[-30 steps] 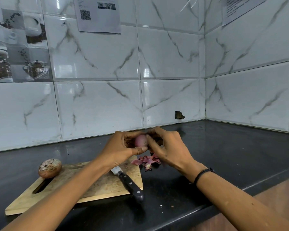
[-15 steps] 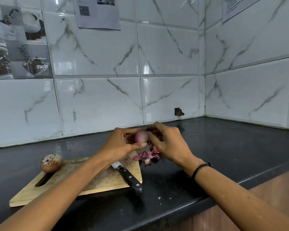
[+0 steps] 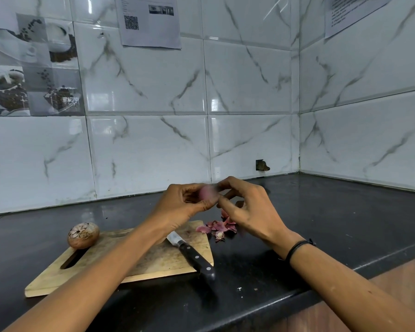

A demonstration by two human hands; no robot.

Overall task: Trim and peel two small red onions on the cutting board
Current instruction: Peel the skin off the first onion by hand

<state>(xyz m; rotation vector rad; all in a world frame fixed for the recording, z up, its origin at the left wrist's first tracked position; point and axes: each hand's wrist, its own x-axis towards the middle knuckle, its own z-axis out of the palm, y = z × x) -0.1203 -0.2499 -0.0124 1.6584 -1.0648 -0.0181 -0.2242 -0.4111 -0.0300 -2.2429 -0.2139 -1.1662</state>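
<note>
Knife [image 3: 197, 257] lies at the cutting board's [image 3: 130, 267] right edge, handle overhanging; our forearm could knock it off. Unpeeled onion [image 3: 83, 235] sits at the far left corner. Above the far right corner our left hand [image 3: 180, 207] grips the pink onion [image 3: 207, 192] w/ curled fingers while our right hand [image 3: 252, 212] picks at it. Thru the blur we can't tell if it pinches skin, and the slick bulb may slip.

Noted glossy black stone countertop [image 3: 333, 224], meeting white marble-veined wall tiles [image 3: 149, 144] along back and right edges. High on back wall: white paper sheet with QR code [image 3: 151, 22]. Second white printed sheet [image 3: 355, 13] on right wall, partly cut off. Grey coffee-cup picture tiles [image 3: 31, 68] at upper left. Small dark chipped hole [image 3: 262, 165] in tile just above countertop's back edge, near corner. Brown wooden front [image 3: 393, 300] below countertop's near edge.
</note>
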